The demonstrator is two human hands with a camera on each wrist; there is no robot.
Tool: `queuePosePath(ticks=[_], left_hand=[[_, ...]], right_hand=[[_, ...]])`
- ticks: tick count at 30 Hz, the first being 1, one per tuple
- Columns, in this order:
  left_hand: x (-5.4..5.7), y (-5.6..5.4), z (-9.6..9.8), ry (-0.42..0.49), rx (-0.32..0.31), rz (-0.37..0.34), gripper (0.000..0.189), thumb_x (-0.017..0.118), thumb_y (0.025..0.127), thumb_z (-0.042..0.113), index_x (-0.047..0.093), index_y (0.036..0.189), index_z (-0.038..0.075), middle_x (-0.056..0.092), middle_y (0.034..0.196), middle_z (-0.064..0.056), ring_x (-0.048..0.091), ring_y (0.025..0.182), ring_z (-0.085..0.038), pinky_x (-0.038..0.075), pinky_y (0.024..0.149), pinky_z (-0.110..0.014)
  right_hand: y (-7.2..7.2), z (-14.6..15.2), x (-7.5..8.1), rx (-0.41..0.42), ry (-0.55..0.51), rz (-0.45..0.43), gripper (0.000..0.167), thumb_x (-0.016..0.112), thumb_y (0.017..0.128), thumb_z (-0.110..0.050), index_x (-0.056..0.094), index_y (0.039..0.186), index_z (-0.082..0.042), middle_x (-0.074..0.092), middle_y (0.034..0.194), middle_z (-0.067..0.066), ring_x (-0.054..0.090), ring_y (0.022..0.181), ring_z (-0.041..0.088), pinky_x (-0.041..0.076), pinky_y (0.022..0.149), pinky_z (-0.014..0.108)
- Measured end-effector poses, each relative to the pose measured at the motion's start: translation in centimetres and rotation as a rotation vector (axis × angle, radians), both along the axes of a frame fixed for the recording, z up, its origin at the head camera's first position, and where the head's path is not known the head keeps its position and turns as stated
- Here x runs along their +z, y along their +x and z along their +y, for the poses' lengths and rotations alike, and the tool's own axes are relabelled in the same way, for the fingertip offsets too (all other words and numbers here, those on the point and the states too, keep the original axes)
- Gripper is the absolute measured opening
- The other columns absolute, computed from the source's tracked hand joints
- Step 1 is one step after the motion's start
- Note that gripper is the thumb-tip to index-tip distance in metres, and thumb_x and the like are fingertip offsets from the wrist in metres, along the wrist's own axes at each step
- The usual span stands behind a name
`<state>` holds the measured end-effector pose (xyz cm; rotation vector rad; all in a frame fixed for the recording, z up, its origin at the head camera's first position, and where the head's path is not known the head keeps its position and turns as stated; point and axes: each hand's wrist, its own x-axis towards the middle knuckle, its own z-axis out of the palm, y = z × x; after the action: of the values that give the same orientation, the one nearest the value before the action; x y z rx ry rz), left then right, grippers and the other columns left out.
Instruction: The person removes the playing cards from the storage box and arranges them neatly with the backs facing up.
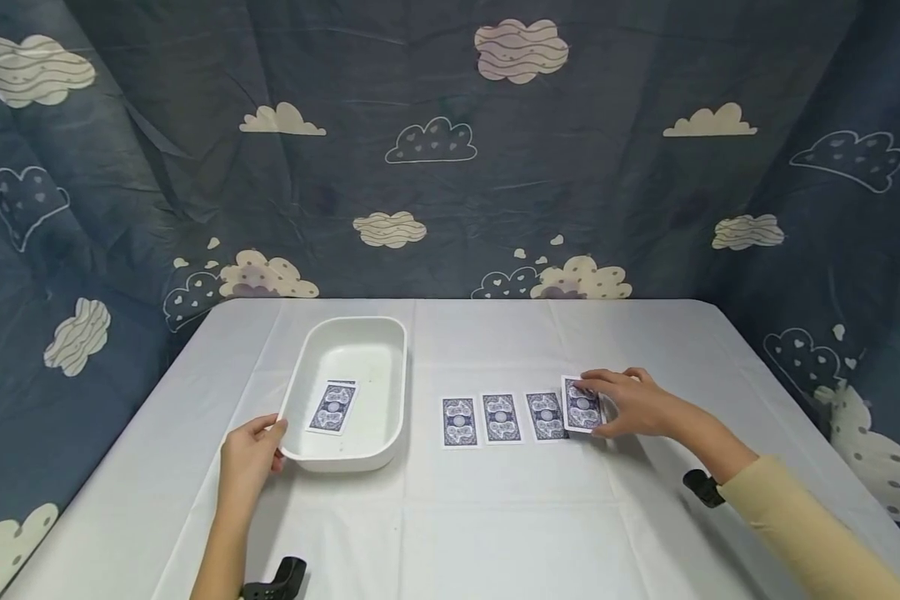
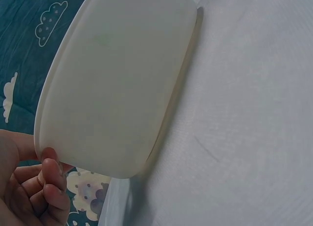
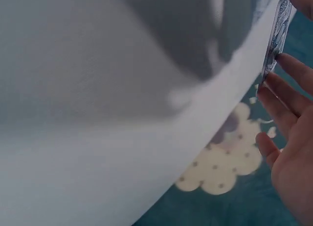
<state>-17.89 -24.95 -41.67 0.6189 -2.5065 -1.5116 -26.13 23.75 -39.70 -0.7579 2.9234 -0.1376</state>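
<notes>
My left hand (image 1: 249, 457) pinches the near-left corner of the rim of a white rectangular tray (image 1: 381, 454). In the left wrist view the fingers of that hand (image 2: 36, 187) curl at the corner, and the underside of the tray (image 2: 115, 89) faces the camera. Blue-backed playing cards (image 1: 333, 407) lie overlapped inside the tray. My right hand (image 1: 633, 406) holds one playing card (image 1: 581, 405) by its edges, back side up, above the tabletop. Seen from the right wrist, this card (image 3: 278, 35) is nearly edge-on between thumb and fingertips.
Three face-down cards lie in a row on the white tablecloth: a left one (image 1: 460, 422), a middle one (image 1: 502, 418) and a right one (image 1: 546, 416), partly overlapped in view by the held card. A dark cloud-patterned curtain (image 1: 435, 192) surrounds the table's back and sides.
</notes>
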Motion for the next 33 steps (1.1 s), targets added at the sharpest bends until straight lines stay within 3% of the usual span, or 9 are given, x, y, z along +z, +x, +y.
queuePosePath(ticks=[7, 19, 33], left_hand=[[0.0, 0.1, 0.1, -0.011, 0.010, -0.003, 0.038, 0.051, 0.089, 0.018, 0.054, 0.117, -0.008, 0.051, 0.052, 0.005, 0.047, 0.042, -0.007, 0.041, 0.043, -0.022], [0.2, 0.0, 0.1, 0.008, 0.008, -0.010, 0.039, 0.050, 0.090, 0.018, 0.053, 0.118, -0.009, 0.050, 0.051, 0.007, 0.047, 0.040, -0.007, 0.041, 0.043, -0.022], [0.2, 0.0, 0.0, -0.001, 0.002, -0.012, 0.039, 0.050, 0.089, 0.019, 0.054, 0.117, -0.008, 0.050, 0.051, 0.006, 0.047, 0.040, -0.007, 0.041, 0.043, -0.022]], right_hand=[[-0.8, 1.2, -1.2, -0.019, 0.059, -0.068, 0.071, 0.073, 0.068, -0.042, 0.050, 0.128, -0.012, 0.046, 0.133, 0.015, 0.050, 0.113, 0.034, 0.025, 0.096, 0.059], [-2.2, 1.3, -1.7, -0.026, 0.145, -0.181, 0.074, 0.075, 0.067, -0.040, 0.046, 0.131, -0.015, 0.045, 0.135, 0.012, 0.044, 0.121, 0.032, 0.021, 0.100, 0.060], [-2.3, 0.8, -0.9, -0.016, 0.076, -0.262, 0.057, 0.073, 0.074, -0.029, 0.051, 0.125, -0.014, 0.043, 0.134, 0.013, 0.046, 0.118, 0.032, 0.031, 0.095, 0.056]])
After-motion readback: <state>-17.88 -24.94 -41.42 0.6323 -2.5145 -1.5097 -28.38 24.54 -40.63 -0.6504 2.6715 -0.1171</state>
